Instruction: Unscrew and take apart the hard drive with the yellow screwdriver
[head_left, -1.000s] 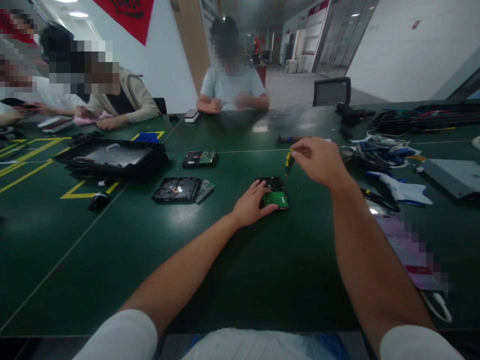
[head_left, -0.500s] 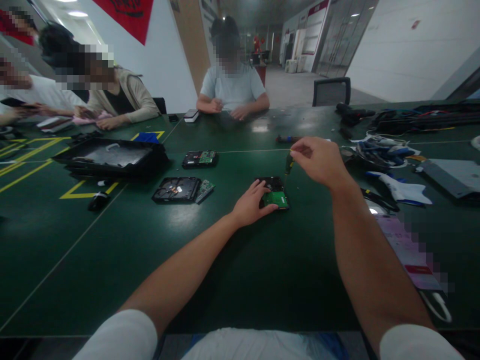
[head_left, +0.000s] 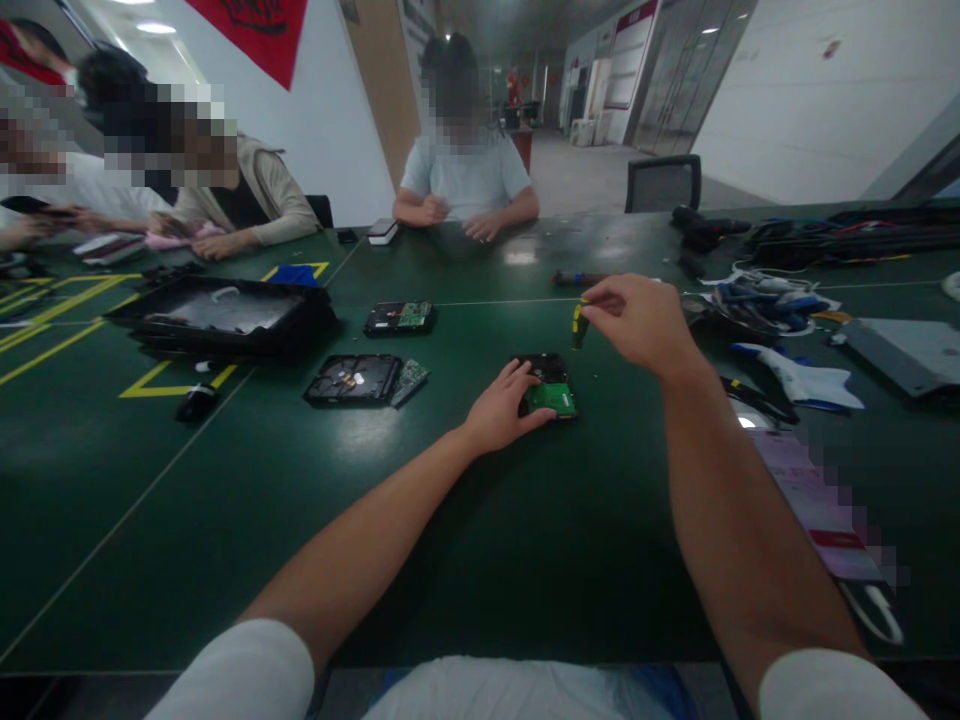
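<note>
A black hard drive (head_left: 551, 368) with a green circuit board (head_left: 550, 400) on top lies on the dark green table (head_left: 450, 520), straight ahead of me. My left hand (head_left: 501, 408) rests on its left side, fingers spread over the edge and pressing it down. My right hand (head_left: 637, 320) hovers above the drive's far right corner and pinches the top of a small screwdriver (head_left: 577, 325) with a yellow and black handle, held upright with its tip down at the drive.
Two more opened drives (head_left: 356, 380) (head_left: 400, 317) lie to the left, near a black tray (head_left: 221, 318) and a mouse (head_left: 196, 402). Tools, cables and pliers (head_left: 757, 300) crowd the right side. People sit across the table (head_left: 465, 175) and at the far left (head_left: 240, 195). An office chair (head_left: 664, 182) stands behind.
My hands stay where they were; the screwdriver handle's yellow stripe went out of sight and came back. The person opposite moved a hand slightly.
</note>
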